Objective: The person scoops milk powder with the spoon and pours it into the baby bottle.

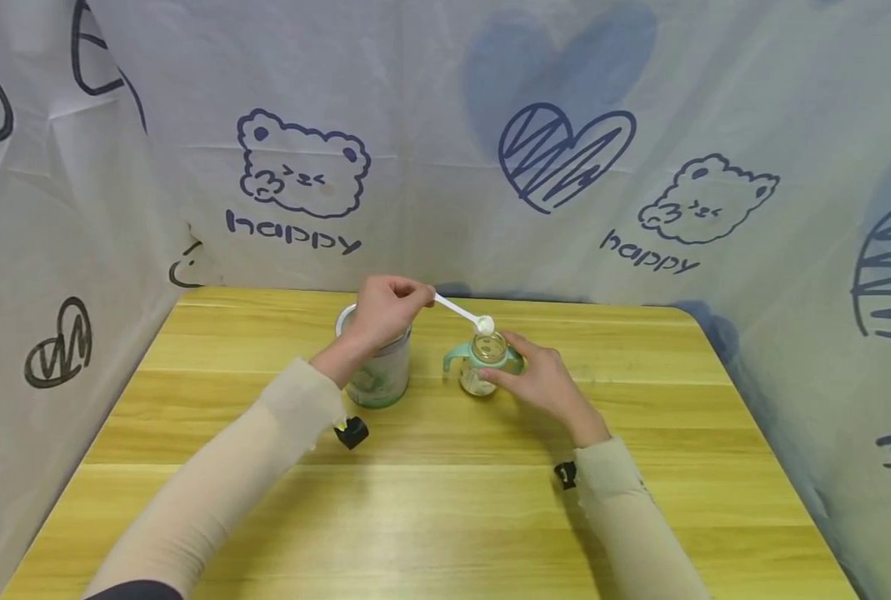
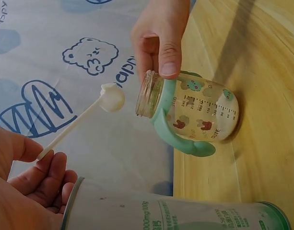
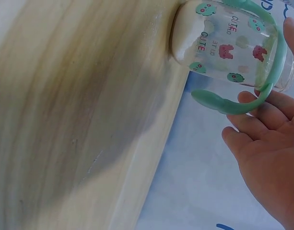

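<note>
My left hand [image 1: 389,310] pinches a spoon [image 1: 457,309] above the rim [image 2: 145,96] of the bottle [image 2: 204,108] my right hand [image 1: 544,379] grips. Bare desk [image 1: 430,396] separates bottle and tin [image 1: 379,379].

From above the near side of the bottle [image 1: 477,382], the head view looks forward and down, the farthest off of the three, taking in the table [image 1: 445,517] around it. The left wrist view faces the bottle close up from its near left, the right wrist view from its near right, both turned so that it shows sideways. These two share the bottle and the right hand [image 2: 161,40].
</note>
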`<state>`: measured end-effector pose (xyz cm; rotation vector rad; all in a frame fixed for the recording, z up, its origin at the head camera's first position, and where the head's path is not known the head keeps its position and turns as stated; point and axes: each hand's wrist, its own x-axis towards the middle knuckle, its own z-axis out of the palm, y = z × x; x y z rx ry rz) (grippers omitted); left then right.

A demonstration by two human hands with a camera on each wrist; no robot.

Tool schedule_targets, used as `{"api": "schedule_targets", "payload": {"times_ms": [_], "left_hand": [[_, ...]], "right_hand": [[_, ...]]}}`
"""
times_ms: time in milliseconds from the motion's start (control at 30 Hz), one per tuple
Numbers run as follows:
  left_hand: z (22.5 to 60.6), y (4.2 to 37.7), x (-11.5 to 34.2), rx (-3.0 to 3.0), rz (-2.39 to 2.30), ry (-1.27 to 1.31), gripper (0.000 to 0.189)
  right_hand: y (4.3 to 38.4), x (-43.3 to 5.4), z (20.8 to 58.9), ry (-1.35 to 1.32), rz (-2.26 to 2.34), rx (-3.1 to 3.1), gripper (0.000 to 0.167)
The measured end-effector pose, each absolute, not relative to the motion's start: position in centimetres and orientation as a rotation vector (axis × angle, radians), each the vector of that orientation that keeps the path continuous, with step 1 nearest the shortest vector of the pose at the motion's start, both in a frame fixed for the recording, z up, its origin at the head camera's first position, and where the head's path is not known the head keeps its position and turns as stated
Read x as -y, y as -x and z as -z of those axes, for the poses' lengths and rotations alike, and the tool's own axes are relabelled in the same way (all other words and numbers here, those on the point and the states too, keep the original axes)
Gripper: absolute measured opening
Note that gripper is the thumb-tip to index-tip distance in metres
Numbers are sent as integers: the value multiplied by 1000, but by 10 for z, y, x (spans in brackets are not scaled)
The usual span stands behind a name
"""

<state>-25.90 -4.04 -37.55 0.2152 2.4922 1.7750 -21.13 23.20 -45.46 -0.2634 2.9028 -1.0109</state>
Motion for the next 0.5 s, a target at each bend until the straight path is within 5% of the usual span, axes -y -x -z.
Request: {"api": "schedule_targets", "payload": {"times_ms": [500], "left_hand": [[378,250,29,-2629,-1693,-510,25]], "right_hand": [[210,-231,451,295,1000,-2912,89]]}}
